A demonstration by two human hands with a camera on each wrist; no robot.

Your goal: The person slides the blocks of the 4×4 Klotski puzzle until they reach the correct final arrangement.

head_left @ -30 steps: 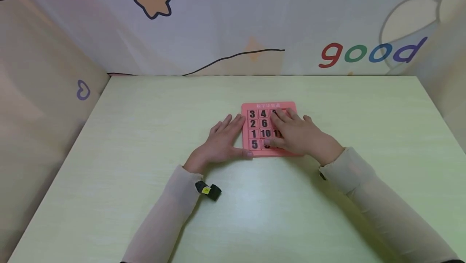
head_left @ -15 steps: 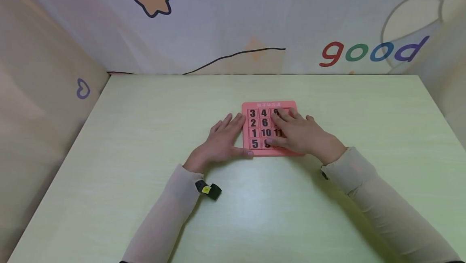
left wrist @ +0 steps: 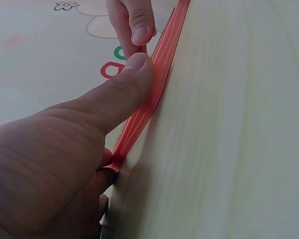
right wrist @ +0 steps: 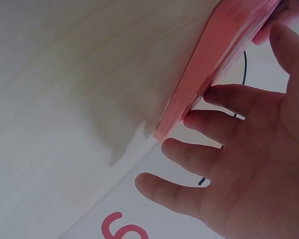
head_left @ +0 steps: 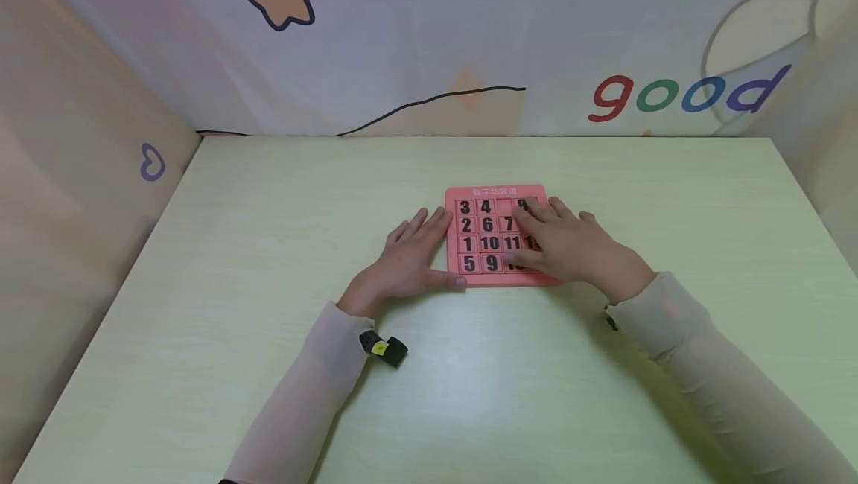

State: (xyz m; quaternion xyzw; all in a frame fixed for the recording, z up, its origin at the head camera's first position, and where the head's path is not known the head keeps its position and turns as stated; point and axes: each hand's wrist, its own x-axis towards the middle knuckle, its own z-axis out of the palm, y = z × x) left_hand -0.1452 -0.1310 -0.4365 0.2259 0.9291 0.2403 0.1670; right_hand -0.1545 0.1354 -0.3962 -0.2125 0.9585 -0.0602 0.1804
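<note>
A pink sliding number puzzle (head_left: 499, 282) lies flat on the table. Its top row shows 3, 4, a vacant slot (head_left: 503, 206), then a tile partly under the right fingers. My left hand (head_left: 407, 264) rests against the puzzle's left side, fingers extended, with the thumb on the near left corner. In the left wrist view that thumb (left wrist: 124, 89) presses the near edge. My right hand (head_left: 570, 249) is spread over the right columns, a fingertip touching the top-row tile. It hides several tiles on that side. In the right wrist view its fingers (right wrist: 204, 159) are spread and nearly straight.
The pale green table (head_left: 234, 283) extends around the puzzle. Behind it stands a backdrop (head_left: 415, 37) printed with a star and the word "good", and a side panel (head_left: 80, 208) rises at the left. A black wrist camera (head_left: 389, 350) sits at the left cuff.
The top-row tile marked 8 has slid right from the third column to the fourth, leaving the third slot vacant. My right hand moved right with it; my left hand stayed put.
</note>
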